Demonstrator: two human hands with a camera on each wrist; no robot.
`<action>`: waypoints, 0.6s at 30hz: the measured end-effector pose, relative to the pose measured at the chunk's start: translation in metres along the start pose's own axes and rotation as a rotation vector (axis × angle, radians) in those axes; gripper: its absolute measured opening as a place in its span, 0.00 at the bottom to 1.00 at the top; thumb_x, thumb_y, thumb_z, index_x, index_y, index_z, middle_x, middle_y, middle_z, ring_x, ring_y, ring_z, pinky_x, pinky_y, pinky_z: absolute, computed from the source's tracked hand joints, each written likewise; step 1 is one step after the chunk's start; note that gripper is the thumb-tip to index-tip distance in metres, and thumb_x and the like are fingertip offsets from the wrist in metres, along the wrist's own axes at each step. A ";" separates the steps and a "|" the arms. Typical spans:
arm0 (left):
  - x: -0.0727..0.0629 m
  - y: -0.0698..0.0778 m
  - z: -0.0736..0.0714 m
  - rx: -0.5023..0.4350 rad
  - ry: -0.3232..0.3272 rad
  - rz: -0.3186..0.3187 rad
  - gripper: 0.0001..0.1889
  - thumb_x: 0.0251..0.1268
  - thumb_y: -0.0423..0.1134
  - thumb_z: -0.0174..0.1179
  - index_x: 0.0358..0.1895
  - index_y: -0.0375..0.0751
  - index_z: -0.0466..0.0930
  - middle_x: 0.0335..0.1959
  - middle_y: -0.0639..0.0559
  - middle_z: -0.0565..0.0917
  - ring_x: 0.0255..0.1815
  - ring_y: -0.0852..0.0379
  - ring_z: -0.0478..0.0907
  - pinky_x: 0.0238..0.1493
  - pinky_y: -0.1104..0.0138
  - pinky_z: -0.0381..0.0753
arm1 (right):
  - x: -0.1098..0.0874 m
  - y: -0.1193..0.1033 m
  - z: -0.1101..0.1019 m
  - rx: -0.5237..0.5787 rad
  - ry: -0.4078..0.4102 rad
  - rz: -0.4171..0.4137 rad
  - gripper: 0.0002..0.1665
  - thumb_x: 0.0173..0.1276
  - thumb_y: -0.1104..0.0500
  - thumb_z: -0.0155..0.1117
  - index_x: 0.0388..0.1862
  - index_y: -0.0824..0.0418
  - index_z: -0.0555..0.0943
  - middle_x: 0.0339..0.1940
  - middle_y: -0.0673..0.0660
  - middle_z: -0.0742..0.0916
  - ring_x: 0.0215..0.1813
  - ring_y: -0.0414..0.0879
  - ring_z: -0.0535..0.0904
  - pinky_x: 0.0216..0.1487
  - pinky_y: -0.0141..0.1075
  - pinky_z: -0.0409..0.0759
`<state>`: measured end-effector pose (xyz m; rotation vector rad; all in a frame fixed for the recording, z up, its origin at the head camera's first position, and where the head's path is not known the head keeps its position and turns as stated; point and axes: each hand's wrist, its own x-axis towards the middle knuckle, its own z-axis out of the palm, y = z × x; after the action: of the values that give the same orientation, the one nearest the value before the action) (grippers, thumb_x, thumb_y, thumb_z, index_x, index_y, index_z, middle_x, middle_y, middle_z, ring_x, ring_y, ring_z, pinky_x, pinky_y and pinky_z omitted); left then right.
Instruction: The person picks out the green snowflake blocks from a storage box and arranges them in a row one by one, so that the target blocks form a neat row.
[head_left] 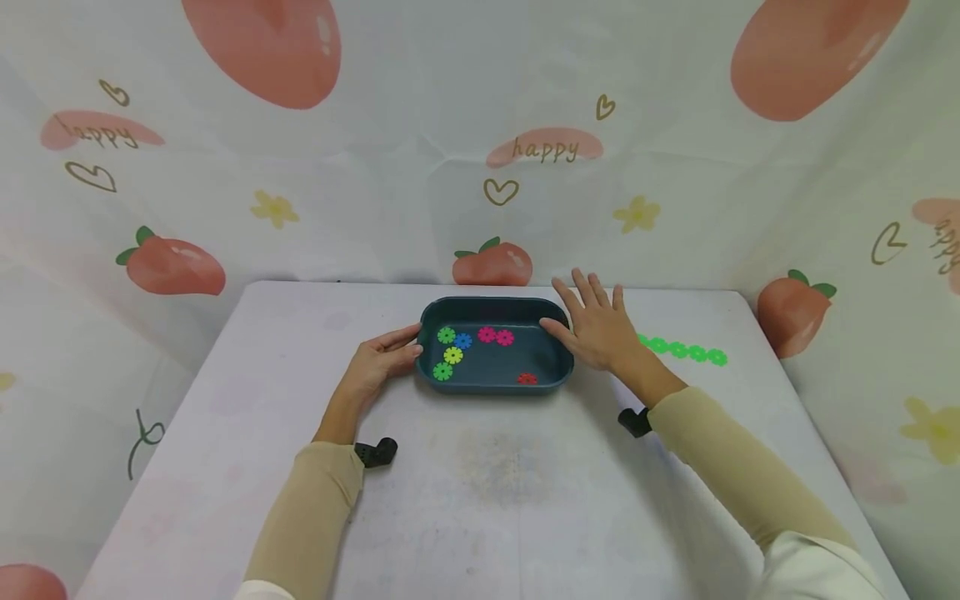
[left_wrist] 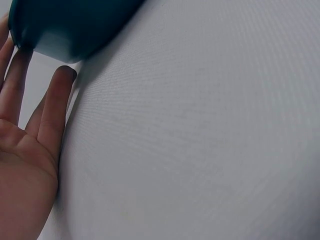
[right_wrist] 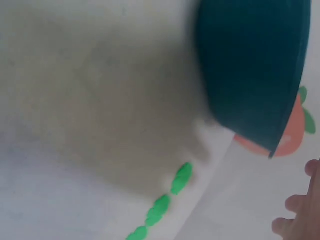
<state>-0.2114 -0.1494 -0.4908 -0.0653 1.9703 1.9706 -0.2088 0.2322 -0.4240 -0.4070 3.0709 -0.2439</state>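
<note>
A dark teal oval tray (head_left: 495, 388) stands toward the back of the white table. Small flower-shaped discs lie in it: green discs (head_left: 442, 371), a blue disc (head_left: 463, 341), a yellow disc (head_left: 453, 355), two pink discs (head_left: 496, 336) and a red disc (head_left: 527, 379). My left hand (head_left: 372, 367) touches the tray's left end with its fingertips; the left wrist view shows fairly straight fingers (left_wrist: 51, 117) against the outer wall. At the right end, my right hand (head_left: 596, 333) is spread, its thumb over the rim. In the right wrist view, its fingertips (right_wrist: 295, 205) appear apart from the tray wall (right_wrist: 250, 65).
A row of several bright green flower discs (head_left: 697, 354) lies on the table to the right, partly behind my right hand. A patterned cloth (head_left: 420, 200) rises behind the table's back edge. The white tabletop (head_left: 450, 517) extends in front of the tray.
</note>
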 end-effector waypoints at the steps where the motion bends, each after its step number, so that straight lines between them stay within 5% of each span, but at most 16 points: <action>1: 0.000 0.000 0.000 -0.001 0.000 0.001 0.31 0.65 0.40 0.71 0.71 0.43 0.75 0.73 0.47 0.75 0.52 0.71 0.85 0.51 0.75 0.84 | 0.000 -0.003 -0.001 -0.006 -0.005 -0.011 0.48 0.77 0.27 0.42 0.86 0.48 0.47 0.87 0.63 0.49 0.86 0.65 0.42 0.79 0.72 0.37; 18: -0.002 0.001 0.000 -0.013 -0.002 0.003 0.32 0.64 0.41 0.71 0.71 0.42 0.74 0.73 0.45 0.75 0.51 0.71 0.85 0.51 0.75 0.84 | 0.003 -0.050 -0.002 -0.065 -0.015 -0.184 0.47 0.77 0.27 0.43 0.85 0.46 0.50 0.87 0.59 0.50 0.87 0.61 0.45 0.81 0.69 0.43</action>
<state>-0.2098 -0.1500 -0.4898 -0.0637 1.9577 1.9843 -0.1992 0.1842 -0.4141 -0.6930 3.0344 -0.1452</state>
